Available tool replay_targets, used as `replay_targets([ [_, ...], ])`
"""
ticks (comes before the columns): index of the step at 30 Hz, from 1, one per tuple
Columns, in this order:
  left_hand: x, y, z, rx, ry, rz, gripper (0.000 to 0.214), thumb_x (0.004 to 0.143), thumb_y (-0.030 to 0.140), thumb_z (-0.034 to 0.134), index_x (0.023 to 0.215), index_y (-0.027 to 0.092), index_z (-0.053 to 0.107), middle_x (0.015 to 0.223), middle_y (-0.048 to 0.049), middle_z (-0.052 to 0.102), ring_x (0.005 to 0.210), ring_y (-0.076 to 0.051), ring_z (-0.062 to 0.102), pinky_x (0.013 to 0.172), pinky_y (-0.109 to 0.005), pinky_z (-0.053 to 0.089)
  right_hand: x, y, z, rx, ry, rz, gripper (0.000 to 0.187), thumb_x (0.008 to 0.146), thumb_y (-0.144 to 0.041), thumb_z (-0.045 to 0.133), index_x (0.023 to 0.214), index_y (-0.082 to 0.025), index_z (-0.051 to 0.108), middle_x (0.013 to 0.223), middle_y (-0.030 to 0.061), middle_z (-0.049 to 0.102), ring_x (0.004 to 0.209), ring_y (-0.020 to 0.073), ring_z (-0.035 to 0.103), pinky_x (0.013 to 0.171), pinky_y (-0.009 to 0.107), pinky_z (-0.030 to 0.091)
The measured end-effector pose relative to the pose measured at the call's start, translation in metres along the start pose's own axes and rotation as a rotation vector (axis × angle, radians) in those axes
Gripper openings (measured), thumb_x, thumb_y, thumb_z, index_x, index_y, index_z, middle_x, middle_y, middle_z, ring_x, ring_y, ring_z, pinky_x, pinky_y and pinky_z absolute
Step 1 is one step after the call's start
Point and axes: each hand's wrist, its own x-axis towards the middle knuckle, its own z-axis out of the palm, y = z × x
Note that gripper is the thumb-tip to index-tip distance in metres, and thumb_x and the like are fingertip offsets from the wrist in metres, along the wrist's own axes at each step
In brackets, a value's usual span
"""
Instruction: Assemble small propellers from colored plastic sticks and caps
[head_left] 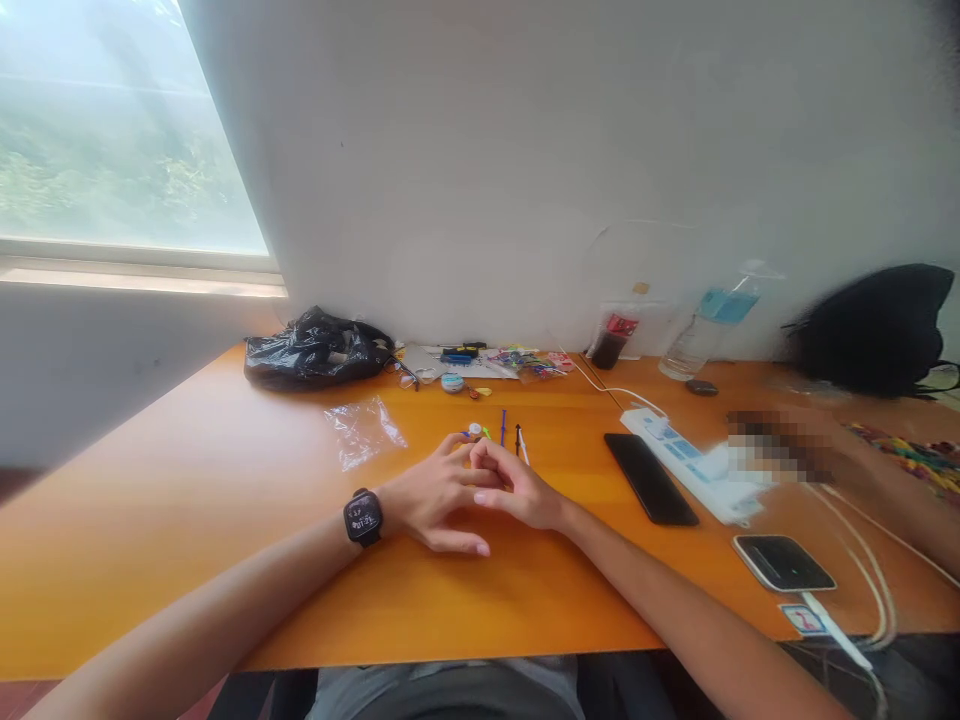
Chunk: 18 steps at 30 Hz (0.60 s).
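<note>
My left hand (439, 497), with a black smartwatch (364, 518) on its wrist, is held just above the wooden table with its fingers stretched and its thumb apart. Across its fingers lies my right hand (521, 492), its thumb and bent fingers closed around them. Just beyond the hands are a blue stick-like piece (503, 427), a black one (517, 438) and a white one (523, 447). A small white round piece (475, 430) and a green piece (486, 433) are partly hidden behind my fingers. A clear plastic bag (365, 432) lies to the left.
Along the wall stand a black plastic bag (315, 350), packets of small coloured parts (525, 362) and a water bottle (697, 335). To the right lie a black phone (650, 478), a white power strip (682, 465), a charging device (784, 563) and another person's arm (892, 490).
</note>
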Motion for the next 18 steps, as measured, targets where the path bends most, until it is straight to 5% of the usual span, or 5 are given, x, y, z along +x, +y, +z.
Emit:
replay_targets([
  [4, 0.0, 0.0011, -0.0028, 0.023, 0.01, -0.041, 0.053, 0.092, 0.067, 0.06, 0.119, 0.023, 0.071, 0.131, -0.013, 0.07, 0.125, -0.036, 0.054, 0.121, -0.058, 0.024, -0.0009, 0.003, 0.0025, 0.054, 0.028, -0.022, 0.031, 0.093, -0.041, 0.07, 0.103, -0.024, 0.047, 0.09, -0.0024, 0.044, 0.074, 0.0132, 0.041, 0.068, 0.025, 0.037],
  [10, -0.0005, -0.0014, -0.0018, 0.022, 0.008, -0.011, 0.055, 0.091, 0.067, 0.061, 0.123, 0.024, 0.07, 0.13, -0.0126, 0.071, 0.126, -0.035, 0.057, 0.124, -0.059, 0.021, 0.0, 0.0022, 0.0005, -0.011, 0.007, -0.062, 0.031, 0.091, -0.04, 0.071, 0.112, -0.022, 0.057, 0.103, 0.002, 0.056, 0.085, 0.0166, 0.053, 0.077, 0.029, 0.045],
  [18, -0.0048, -0.0028, 0.0008, 0.064, 0.016, -0.043, 0.058, 0.089, 0.068, 0.065, 0.126, 0.024, 0.071, 0.139, -0.0132, 0.066, 0.151, -0.043, 0.037, 0.128, -0.066, 0.003, -0.0007, -0.0047, -0.0005, -0.045, -0.03, -0.066, 0.054, 0.092, -0.04, 0.068, 0.143, -0.023, 0.06, 0.139, 0.0115, 0.061, 0.128, 0.0311, 0.056, 0.107, 0.043, 0.046],
])
